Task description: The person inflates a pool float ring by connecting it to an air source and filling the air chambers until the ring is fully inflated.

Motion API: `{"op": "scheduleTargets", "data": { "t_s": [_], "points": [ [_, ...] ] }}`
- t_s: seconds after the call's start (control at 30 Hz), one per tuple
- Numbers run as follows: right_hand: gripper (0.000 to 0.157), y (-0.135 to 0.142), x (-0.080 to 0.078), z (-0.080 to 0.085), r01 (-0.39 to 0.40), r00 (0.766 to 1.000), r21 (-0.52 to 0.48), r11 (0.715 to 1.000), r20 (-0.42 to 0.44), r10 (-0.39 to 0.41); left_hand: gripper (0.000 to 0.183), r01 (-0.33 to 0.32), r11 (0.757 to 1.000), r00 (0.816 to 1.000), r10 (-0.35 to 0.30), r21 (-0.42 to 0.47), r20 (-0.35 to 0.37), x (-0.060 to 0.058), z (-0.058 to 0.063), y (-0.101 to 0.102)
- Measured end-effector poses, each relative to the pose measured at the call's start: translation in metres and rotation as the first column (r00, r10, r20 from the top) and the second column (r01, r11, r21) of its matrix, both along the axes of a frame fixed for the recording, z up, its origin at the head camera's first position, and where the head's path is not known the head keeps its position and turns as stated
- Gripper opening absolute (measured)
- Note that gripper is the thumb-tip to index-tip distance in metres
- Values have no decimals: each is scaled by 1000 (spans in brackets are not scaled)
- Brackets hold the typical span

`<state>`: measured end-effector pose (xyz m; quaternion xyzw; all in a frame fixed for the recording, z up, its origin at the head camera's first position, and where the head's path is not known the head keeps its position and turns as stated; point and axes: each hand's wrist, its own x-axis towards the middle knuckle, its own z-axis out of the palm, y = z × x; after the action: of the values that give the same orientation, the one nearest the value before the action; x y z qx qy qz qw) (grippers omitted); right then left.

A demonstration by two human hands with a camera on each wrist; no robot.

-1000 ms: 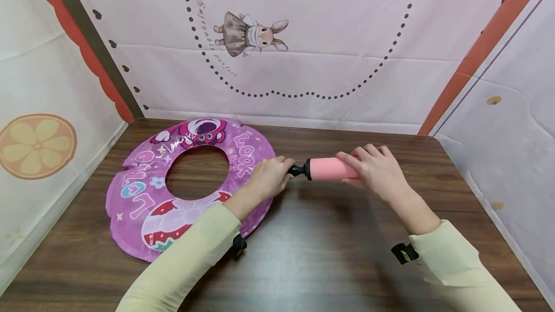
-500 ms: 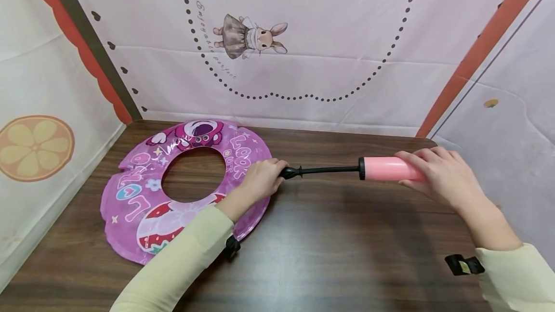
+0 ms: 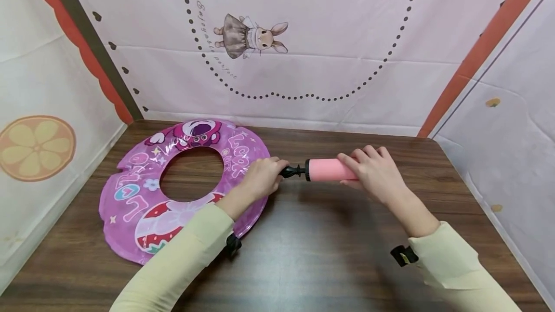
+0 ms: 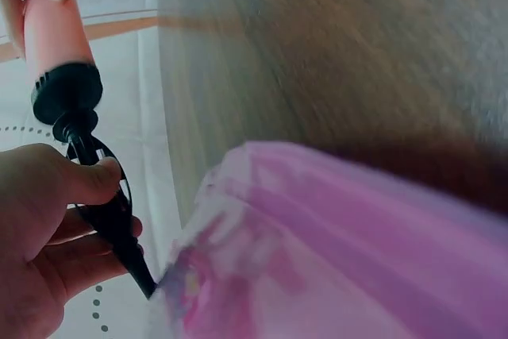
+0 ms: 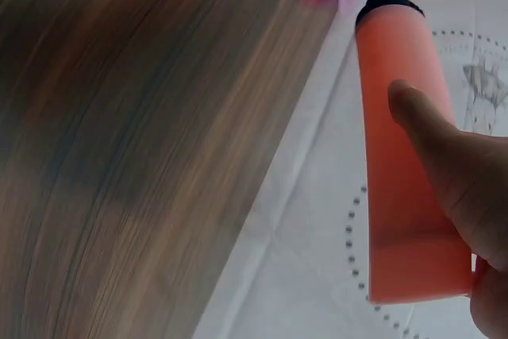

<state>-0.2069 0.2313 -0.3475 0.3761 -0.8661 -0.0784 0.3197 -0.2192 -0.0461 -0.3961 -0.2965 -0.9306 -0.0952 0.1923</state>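
Note:
A pink hand pump (image 3: pixel 331 170) with a black collar and black nozzle end is held level above the table. My left hand (image 3: pixel 262 177) grips its black end (image 4: pixel 111 216), thumb on one side and fingers on the other in the left wrist view. Round the pink barrel (image 5: pixel 409 172) my right hand (image 3: pixel 375 172) is wrapped, the thumb lying along it. Only a short stretch of the black rod shows between the two hands. A purple swim ring (image 3: pixel 119 215), printed with lettering and a strawberry, lies partly filled under my left hand; the nozzle tip points at it.
The dark wooden table (image 3: pixel 295 264) carries everything. A printed cloth wall (image 3: pixel 329 28) rises along its back edge, and more cloth hangs at the left and right sides. Black straps (image 3: pixel 404 255) sit at both wrists.
My right hand first drew the barrel out to the right, baring a long black rod, then pushed it back left. The left hand and the swim ring shifted slightly left.

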Motion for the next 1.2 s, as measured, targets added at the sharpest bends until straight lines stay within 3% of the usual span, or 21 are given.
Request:
{"op": "scheduleTargets", "data": {
  "t_s": [0.27,0.57,0.63,0.77,0.87,1.03,1.2],
  "points": [
    [61,-2,-1,-2,0,1000,5,1000,-4,0,30,-7,1000,1000,7,18,29,0,-2,3],
    [57,55,10,11,46,996,-46,998,77,-43,28,-25,1000,997,24,7,76,-1,0,0],
    [60,70,14,16,73,994,-66,995,83,-67,28,-35,999,997,35,-3,75,-2,-1,-2],
    [81,87,19,23,116,991,-87,989,80,-109,28,-54,998,997,55,-14,58,-2,-2,-6],
    [79,75,17,21,87,995,-68,994,58,-83,28,-34,999,999,35,-4,39,-2,-2,-7],
    [55,29,10,11,7,1000,-19,1000,22,-6,30,19,1000,1000,-19,3,2,0,-2,-3],
    [60,-3,7,4,17,1000,-1,1000,-12,-17,31,25,1000,1000,-25,7,-15,2,-3,0]
  ]
}}
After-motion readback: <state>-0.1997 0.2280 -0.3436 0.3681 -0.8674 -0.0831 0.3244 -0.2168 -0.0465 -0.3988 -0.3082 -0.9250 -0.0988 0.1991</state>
